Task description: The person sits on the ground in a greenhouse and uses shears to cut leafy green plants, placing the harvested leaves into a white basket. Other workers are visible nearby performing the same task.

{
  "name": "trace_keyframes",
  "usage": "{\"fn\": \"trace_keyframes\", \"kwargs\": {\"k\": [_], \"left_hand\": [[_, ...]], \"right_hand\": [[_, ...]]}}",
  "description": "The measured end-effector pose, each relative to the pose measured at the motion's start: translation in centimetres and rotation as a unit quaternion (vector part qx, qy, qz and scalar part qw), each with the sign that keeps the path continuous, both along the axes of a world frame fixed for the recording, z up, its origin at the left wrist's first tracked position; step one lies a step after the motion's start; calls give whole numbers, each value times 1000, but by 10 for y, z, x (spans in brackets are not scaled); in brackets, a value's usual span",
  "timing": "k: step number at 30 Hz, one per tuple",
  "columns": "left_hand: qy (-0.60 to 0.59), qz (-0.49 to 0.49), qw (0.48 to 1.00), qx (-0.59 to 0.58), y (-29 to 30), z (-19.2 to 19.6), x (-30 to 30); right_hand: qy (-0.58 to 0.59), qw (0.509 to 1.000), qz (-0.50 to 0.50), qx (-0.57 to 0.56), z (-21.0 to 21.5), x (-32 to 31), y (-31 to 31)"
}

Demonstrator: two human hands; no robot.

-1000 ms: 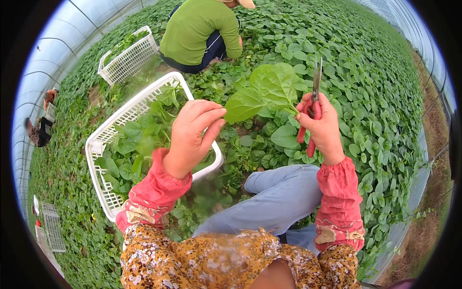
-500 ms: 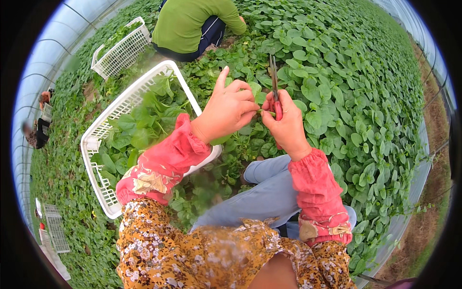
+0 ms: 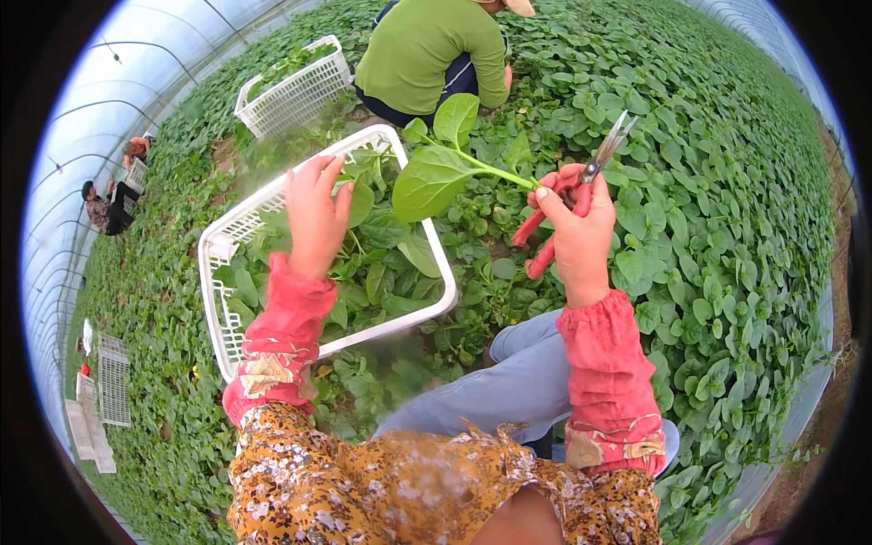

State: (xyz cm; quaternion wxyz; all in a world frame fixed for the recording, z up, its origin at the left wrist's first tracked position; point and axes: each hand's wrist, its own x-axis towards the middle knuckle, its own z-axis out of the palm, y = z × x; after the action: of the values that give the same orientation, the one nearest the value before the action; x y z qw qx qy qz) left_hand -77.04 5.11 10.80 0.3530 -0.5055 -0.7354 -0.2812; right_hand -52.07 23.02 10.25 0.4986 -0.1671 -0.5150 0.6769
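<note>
Right grip (image 3: 574, 238) clamped on red-handled scissors (image 3: 581, 186) and cut leafy stem (image 3: 454, 163), stem axis running leftward toward white basket (image 3: 300, 195). Left grip (image 3: 316, 213) spread apart over basket's far edge, nearer.

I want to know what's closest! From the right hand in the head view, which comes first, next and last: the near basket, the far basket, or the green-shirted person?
From the right hand:
1. Near basket, to its left.
2. Green-shirted person, ahead.
3. Far basket, ahead-left.
</note>
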Motion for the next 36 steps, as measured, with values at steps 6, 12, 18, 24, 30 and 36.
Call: {"fn": "trace_keyframes", "kwargs": {"k": [6, 12, 18, 24, 30, 36], "left_hand": [[16, -31, 991, 132, -42, 52, 49], [103, 54, 990, 81, -54, 77, 24], [256, 55, 963, -67, -56, 77, -30], [337, -8, 931, -136, -33, 77, -53], [249, 115, 952, -137, -46, 74, -136], [136, 107, 984, 45, -26, 65, -83]], "right_hand": [[133, 981, 48, -130, 23, -98, -28], [141, 920, 147, -333, 26, -156, -82], [102, 911, 160, -367, 7, -155, -100], [109, 920, 152, -344, 4, -151, -92], [120, 917, 128, -359, -9, -164, -85], [115, 918, 93, -368, -15, -160, -72]]}}
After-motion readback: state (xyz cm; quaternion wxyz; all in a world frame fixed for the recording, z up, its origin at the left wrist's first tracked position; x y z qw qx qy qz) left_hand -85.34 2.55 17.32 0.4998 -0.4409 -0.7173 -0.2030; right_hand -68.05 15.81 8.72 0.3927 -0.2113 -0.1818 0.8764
